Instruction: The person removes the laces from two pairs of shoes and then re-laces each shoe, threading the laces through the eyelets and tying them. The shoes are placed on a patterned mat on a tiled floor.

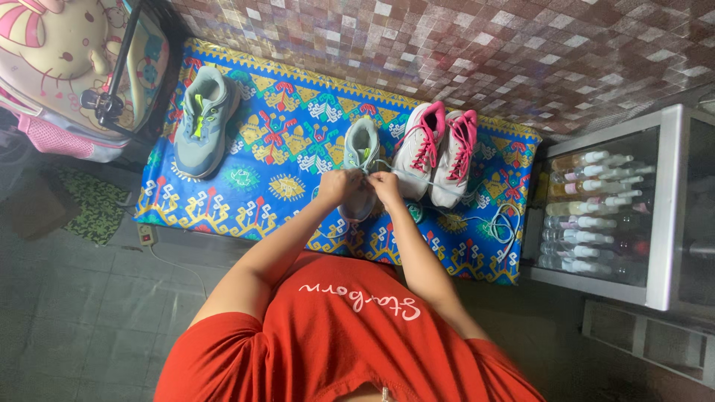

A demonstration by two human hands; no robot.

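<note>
Over at the left a cartoon-print backpack (67,67) leans by the wall, and a lone grey sneaker (205,119) with a yellow-green lace lies on the patterned blue mat (290,141), well apart from the others. Near the middle of the mat sits its mate, the grey shoe (360,160) being handled. The person's left hand (339,184) and right hand (386,186) are both over it, each pinching a strand of the pale lace (370,169) at the shoe's front. Just beside it on the right stands a white pair with pink laces (439,152), side by side. A loose white cord (500,223) lies coiled near the mat's right edge. Farthest right is a glass cabinet (666,208) filled with rows of bottles (588,208).
</note>
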